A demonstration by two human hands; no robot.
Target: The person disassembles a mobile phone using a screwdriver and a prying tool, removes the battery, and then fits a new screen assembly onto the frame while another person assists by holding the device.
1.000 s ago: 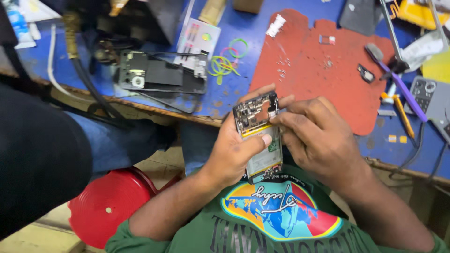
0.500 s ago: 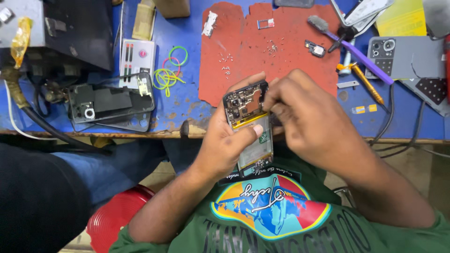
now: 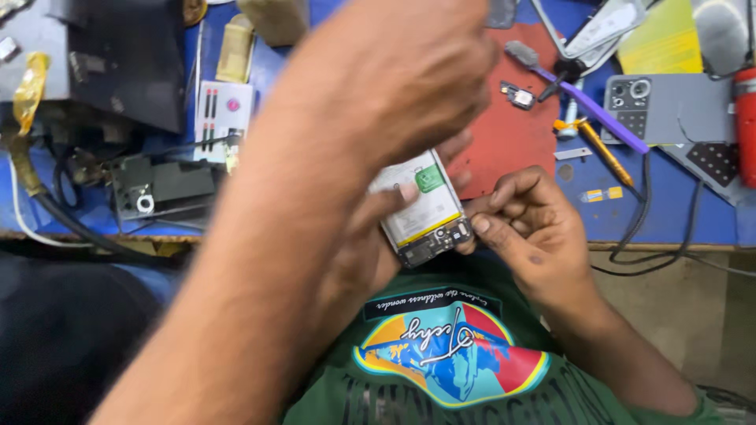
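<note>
My left hand [image 3: 387,206] grips an opened phone [image 3: 421,206] from the left, just above my green printed shirt. The phone shows a white battery with a green sticker, and its circuit-board end points toward me. My right hand [image 3: 535,228] is curled at the phone's right side, with thumb and fingertips on the board-end corner. A large blurred forearm and hand [image 3: 394,79] cross the foreground close to the camera and hide most of my left hand. I cannot tell whose arm it is.
A blue table [image 3: 654,212] carries a red mat [image 3: 516,138], a purple-handled tool [image 3: 598,118], an orange screwdriver [image 3: 605,155], a grey phone back cover [image 3: 669,106] and a black device [image 3: 169,185] at the left. Black cables [image 3: 642,236] hang over the front edge.
The phone has turned: its battery now faces up and the board end points toward me. A big blurred arm has swung into the foreground. My right hand moved to the phone's lower right corner.
</note>
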